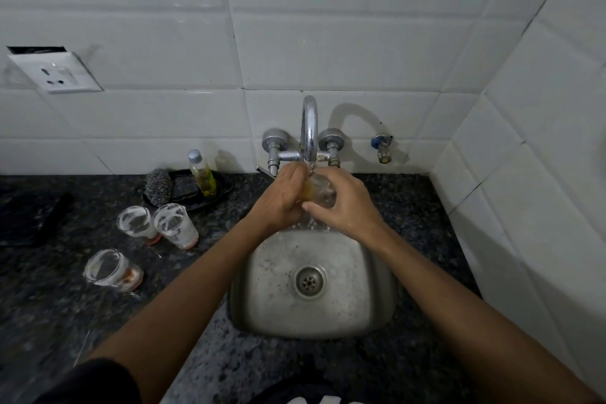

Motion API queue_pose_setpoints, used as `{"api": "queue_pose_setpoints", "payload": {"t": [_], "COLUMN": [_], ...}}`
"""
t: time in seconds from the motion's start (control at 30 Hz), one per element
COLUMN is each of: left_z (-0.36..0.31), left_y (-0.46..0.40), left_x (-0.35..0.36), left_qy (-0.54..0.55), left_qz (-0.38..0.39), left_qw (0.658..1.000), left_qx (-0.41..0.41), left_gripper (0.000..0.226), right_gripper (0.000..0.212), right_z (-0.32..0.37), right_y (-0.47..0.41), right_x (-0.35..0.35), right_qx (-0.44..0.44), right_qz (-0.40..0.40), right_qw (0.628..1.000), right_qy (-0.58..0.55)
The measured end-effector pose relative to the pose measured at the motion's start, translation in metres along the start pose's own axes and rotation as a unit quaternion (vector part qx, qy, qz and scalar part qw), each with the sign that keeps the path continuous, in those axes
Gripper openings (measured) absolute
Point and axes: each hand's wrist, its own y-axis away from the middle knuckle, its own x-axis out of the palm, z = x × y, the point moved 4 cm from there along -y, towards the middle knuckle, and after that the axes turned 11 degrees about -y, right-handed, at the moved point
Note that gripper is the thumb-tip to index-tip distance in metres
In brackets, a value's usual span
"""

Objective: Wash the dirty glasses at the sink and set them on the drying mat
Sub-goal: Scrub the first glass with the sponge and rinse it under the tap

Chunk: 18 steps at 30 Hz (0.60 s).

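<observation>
Both hands hold one clear glass (319, 191) under the running tap (309, 128), above the back of the steel sink (278, 275). My left hand (281, 198) wraps its left side, fingers curled round it. My right hand (346, 203) grips it from the right, thumb across the front. Water falls from the glass into the basin. Three soapy glasses with reddish residue stand on the counter to the left: two side by side (135, 224) (175, 225), and one nearer me (110, 269). A dark mat (31, 216) lies at the far left.
A black tray (196, 192) behind the glasses holds a scrubber (159, 187) and a small bottle of yellow liquid (201, 172). White tiled walls close in behind and on the right. A wall socket (55, 72) hangs loose at upper left. A small valve (382, 147) sticks out right of the tap.
</observation>
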Motion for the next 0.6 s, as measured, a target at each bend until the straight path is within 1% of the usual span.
{"api": "queue_pose_setpoints", "payload": {"t": [0.03,0.07,0.1,0.13,0.2,0.23,0.27,0.3,0.33,0.37,0.4,0.43,0.47,0.5,0.57,0.6], "left_z": [0.000,0.002,0.004,0.004,0.003,0.001,-0.001,-0.003,-0.004,-0.003,-0.002,0.000,0.001,0.001,-0.001,-0.003], "left_y": [-0.001,-0.001,-0.002,-0.001,0.000,0.000,0.000,0.001,0.001,0.000,0.000,-0.001,0.000,0.000,0.000,0.000], "left_x": [-0.002,-0.003,-0.004,-0.005,-0.004,-0.003,-0.001,-0.001,-0.001,-0.002,-0.003,-0.005,-0.005,-0.006,-0.005,-0.004], "left_qy": [0.004,0.005,0.004,0.003,0.001,0.006,0.016,0.025,0.033,0.034,0.033,0.030,0.027,0.026,0.025,0.031], "left_qz": [-0.002,-0.003,-0.003,-0.007,-0.026,-0.031,-0.029,-0.025,-0.021,-0.014,-0.008,-0.003,-0.001,-0.003,-0.017,-0.023], "left_qw": [1.000,1.000,1.000,1.000,0.999,0.999,0.999,0.999,0.999,0.999,0.999,1.000,1.000,1.000,0.999,0.999], "left_qx": [-0.001,-0.004,-0.009,-0.016,-0.020,-0.020,-0.023,-0.026,-0.024,-0.016,-0.009,-0.006,-0.008,-0.010,-0.010,-0.008], "left_gripper": [0.031,0.033,0.034,0.033,0.027,0.024,0.024,0.027,0.029,0.030,0.030,0.029,0.028,0.029,0.031,0.031], "right_gripper": [0.071,0.072,0.073,0.074,0.076,0.074,0.071,0.067,0.067,0.069,0.070,0.071,0.072,0.071,0.066,0.063], "right_z": [0.004,0.004,0.002,-0.002,-0.010,-0.013,-0.013,-0.009,-0.003,0.000,0.000,-0.001,-0.005,-0.007,-0.012,-0.012], "right_y": [0.001,0.001,0.001,0.001,-0.002,-0.002,-0.003,-0.005,-0.004,-0.002,0.000,0.001,0.002,0.003,0.003,0.002], "right_x": [0.001,0.002,0.002,0.002,0.004,0.004,0.002,-0.001,-0.001,0.002,0.003,0.003,0.003,0.003,0.005,0.003], "right_qx": [-0.051,-0.078,-0.074,-0.046,0.065,0.106,0.104,0.064,0.002,-0.059,-0.096,-0.099,-0.070,-0.017,0.080,0.085], "right_qz": [0.019,0.031,0.030,0.020,0.012,0.014,0.007,-0.005,-0.005,0.016,0.030,0.033,0.028,0.020,0.025,0.019], "right_qw": [0.998,0.995,0.996,0.999,0.994,0.988,0.991,0.998,0.999,0.995,0.990,0.991,0.996,0.999,0.991,0.992], "right_qy": [0.041,0.058,0.043,0.002,-0.092,-0.112,-0.088,-0.027,0.039,0.081,0.100,0.084,0.038,-0.026,-0.104,-0.091]}}
